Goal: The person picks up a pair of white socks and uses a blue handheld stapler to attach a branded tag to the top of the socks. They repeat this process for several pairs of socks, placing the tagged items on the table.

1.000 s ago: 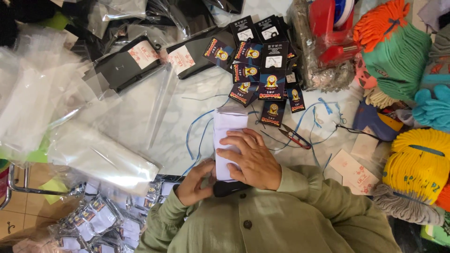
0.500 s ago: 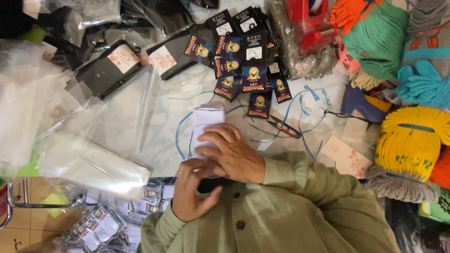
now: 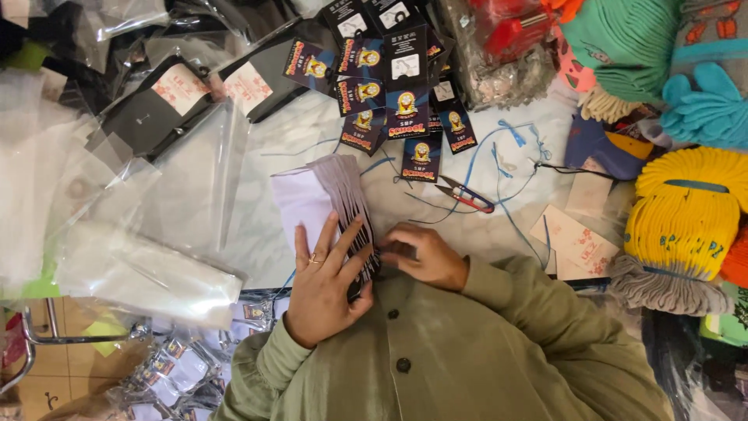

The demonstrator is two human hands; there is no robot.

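Observation:
A thick stack of white paper tags (image 3: 331,191) with dark printed edges stands tilted on its edge on the pale cloth in front of me. My left hand (image 3: 323,284), a ring on one finger, lies with fingers spread against the stack's left face near its lower end. On the other side of the stack, my right hand (image 3: 425,256) is curled with its fingertips at the lower right edge. Both green sleeves reach in from the bottom of the view.
Dark printed tags (image 3: 389,86) lie in a fan beyond the stack. Small thread snips (image 3: 467,196) and blue cord (image 3: 499,168) lie to the right. Clear plastic bags (image 3: 148,265) pile up at left. Yellow knitwear (image 3: 686,214), green and blue gloves (image 3: 705,105) fill the right side.
My right hand has come off the top of the stack to its right side. My left hand has moved up and spread on the stack, which now stands tilted and fanned.

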